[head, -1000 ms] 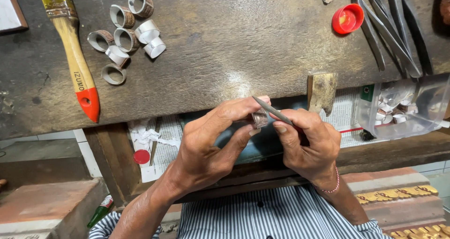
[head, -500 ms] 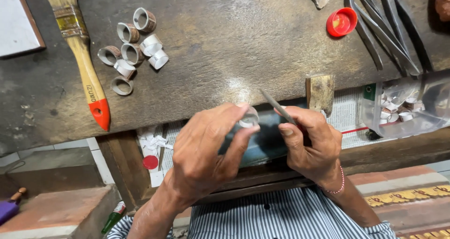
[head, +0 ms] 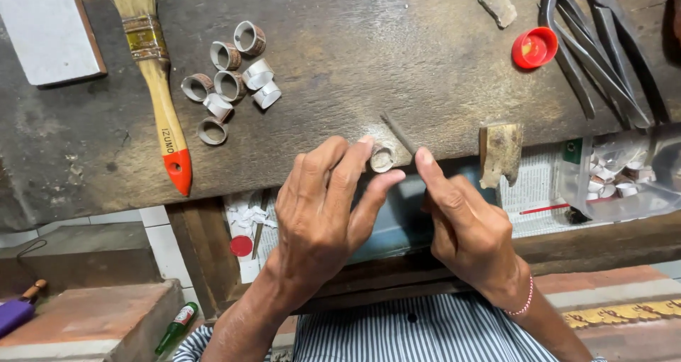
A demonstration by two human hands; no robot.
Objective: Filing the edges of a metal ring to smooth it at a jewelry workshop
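The left hand [head: 323,209] pinches a ring [head: 382,159] between thumb and fingertips, its open bore facing up, at the tabletop [head: 340,57] edge. The right hand [head: 464,227] grips a thin file [head: 399,135], which slants up-left just right of the ring, its tip beyond it.

Filing a small ring at the bench edge.

My left hand [head: 319,206] pinches a small silver metal ring [head: 382,158] at frame centre; my right hand [head: 464,227] holds a thin dark metal file [head: 399,134] against it. More silver rings [head: 230,81] and a wooden paintbrush with an orange tip [head: 159,85] lie upper left.
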